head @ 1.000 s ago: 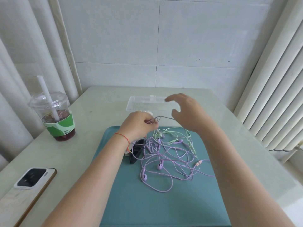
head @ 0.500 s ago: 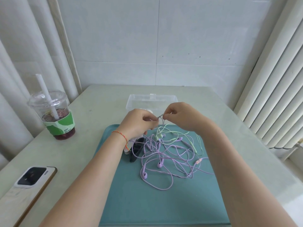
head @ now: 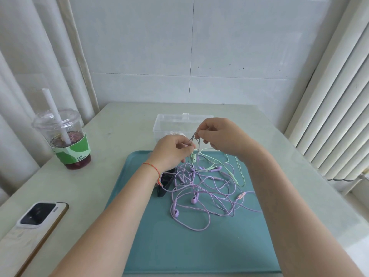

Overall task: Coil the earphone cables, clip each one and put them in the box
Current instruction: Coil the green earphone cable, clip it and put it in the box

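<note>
A tangle of purple earphone cables (head: 201, 194) lies on a teal tray (head: 179, 246), with a pale green earphone cable (head: 233, 170) mixed in at its far right. My left hand (head: 171, 150) and my right hand (head: 221, 134) both pinch a thin cable strand (head: 194, 137) lifted above the tray's far edge; green earbuds (head: 193, 157) dangle below it. A clear plastic box (head: 169, 124) stands just behind my hands, something white inside. Dark clips (head: 165, 182) lie under my left wrist, partly hidden.
A lidded plastic cup (head: 65, 140) with a white straw and green sleeve stands at the left. A phone (head: 34, 222) lies face down near the table's front left edge. Curtains hang on both sides, with a tiled wall behind.
My right hand came in from an open reach over the box and now pinches the strand beside my left hand. The strand has been raised a little.
</note>
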`<state>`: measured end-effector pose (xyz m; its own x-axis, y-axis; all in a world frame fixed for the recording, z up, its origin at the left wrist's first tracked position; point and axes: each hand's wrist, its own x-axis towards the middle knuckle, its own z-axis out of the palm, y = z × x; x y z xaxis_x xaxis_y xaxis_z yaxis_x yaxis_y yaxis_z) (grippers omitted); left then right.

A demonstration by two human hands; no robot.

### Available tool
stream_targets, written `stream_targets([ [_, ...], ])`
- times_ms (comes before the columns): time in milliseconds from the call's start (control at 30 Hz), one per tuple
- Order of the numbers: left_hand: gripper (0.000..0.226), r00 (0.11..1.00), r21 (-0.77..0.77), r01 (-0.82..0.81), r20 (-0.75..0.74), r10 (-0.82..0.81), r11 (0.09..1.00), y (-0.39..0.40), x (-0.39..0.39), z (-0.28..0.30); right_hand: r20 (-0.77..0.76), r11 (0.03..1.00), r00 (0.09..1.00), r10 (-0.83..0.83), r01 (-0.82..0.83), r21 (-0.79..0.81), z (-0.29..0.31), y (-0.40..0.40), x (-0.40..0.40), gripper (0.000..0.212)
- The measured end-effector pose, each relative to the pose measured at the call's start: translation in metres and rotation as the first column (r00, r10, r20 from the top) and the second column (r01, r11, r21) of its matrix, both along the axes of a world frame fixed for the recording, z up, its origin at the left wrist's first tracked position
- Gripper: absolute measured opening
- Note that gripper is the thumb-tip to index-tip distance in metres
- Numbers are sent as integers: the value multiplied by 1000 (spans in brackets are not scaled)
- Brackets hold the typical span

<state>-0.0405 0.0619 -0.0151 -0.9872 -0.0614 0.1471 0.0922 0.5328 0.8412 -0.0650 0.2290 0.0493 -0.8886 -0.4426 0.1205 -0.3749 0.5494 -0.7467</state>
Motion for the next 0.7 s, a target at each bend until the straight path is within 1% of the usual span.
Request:
stream_targets([
  [67, 16, 1000, -16, -26, -2, 26, 1000, 2, -1, -1, -5, 999, 1000, 13, -13, 37, -1, -1, 0, 15],
  [133, 21, 999, 1, -48, 3, 48, 999, 1, -2, -2, -23, 996, 1000, 20, -18, 86, -3, -2, 1, 15],
  [200, 23, 996, -24, -85, -20, 84, 996, 0, -3, -2, -35, 992, 999, 20, -16, 123, -4, -3, 0, 15],
  [300, 16, 986, -40, -153, -80, 149, 987, 1, -1, -2, -46, 989, 998, 31, -24, 143, -4, -3, 1, 14],
  [367, 13, 978, -81, -184, -112, 174, 980, 1, -2, -3, -56, 989, 998, 39, -30, 146, -4, -4, 1, 14],
  [500, 11, 988, -181, -149, -58, 140, 972, 0, -2, -5, -61, 987, 997, 50, -40, 157, -5, -6, 2, 12],
  [600, 12, 990, -211, -137, -68, 125, 968, 3, -3, -5, -58, 986, 997, 58, -48, 159, -6, -8, 3, 12],
  [633, 11, 989, -204, -140, -72, 128, 969, 4, -3, -5, -60, 986, 996, 60, -49, 161, -7, -9, 3, 12],
  [700, 10, 990, -138, -137, -53, 131, 981, 3, -5, -4, -59, 986, 996, 60, -51, 156, -7, -9, 3, 12],
])
